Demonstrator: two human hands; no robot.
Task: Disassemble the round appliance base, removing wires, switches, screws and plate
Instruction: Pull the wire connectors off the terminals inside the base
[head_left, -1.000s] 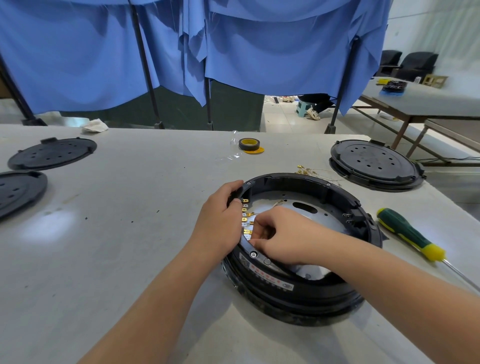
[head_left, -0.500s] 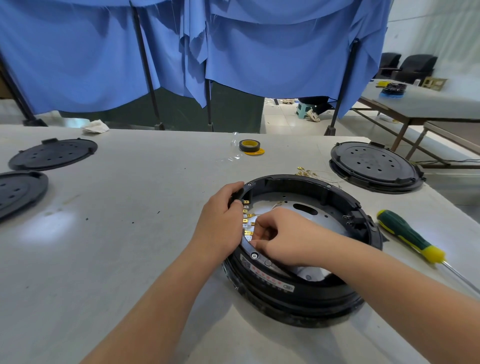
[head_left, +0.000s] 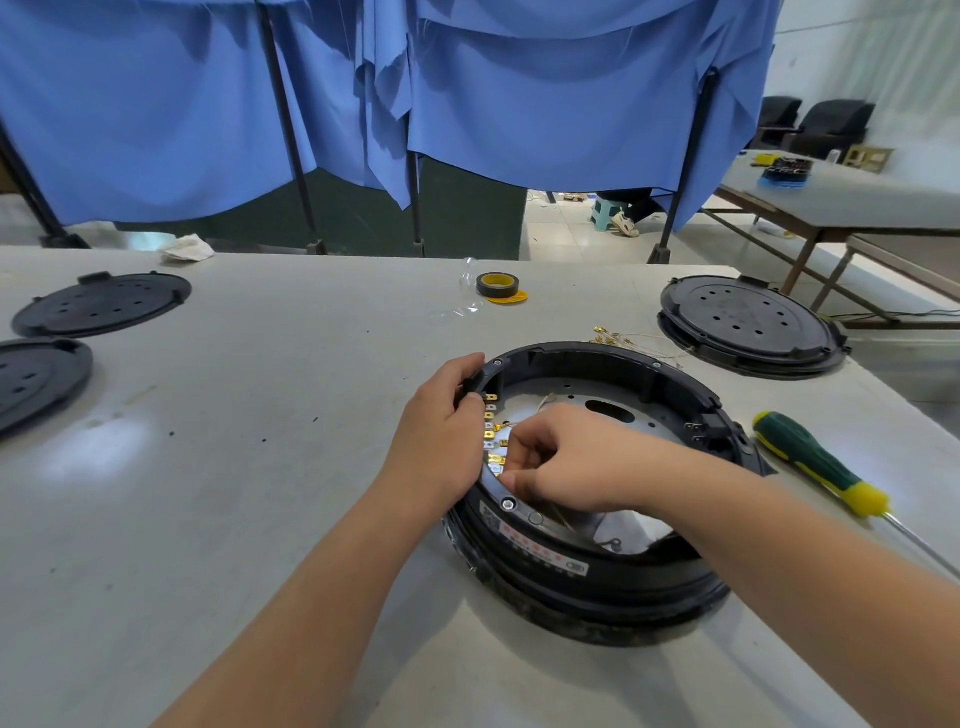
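Note:
A round black appliance base (head_left: 618, 577) lies open side up on the table, with a grey metal plate (head_left: 597, 402) inside it. My left hand (head_left: 436, 441) grips the base's left rim, fingers curled over the edge. A column of brass terminals (head_left: 490, 423) runs down the inner left wall. My right hand (head_left: 566, 460) reaches inside and pinches at a connector among the lower terminals; the fingertips hide what they hold. A thin wire (head_left: 545, 400) shows above the hand.
A green and yellow screwdriver (head_left: 818, 462) lies right of the base. A loose bunch of wires (head_left: 631, 341) sits behind it. Black round covers lie at back right (head_left: 748, 322) and far left (head_left: 101, 301). A tape roll (head_left: 497, 285) stands further back.
Both hands stay on the base. My right hand's fingers have shifted slightly at the lower terminals; nothing has visibly come free.

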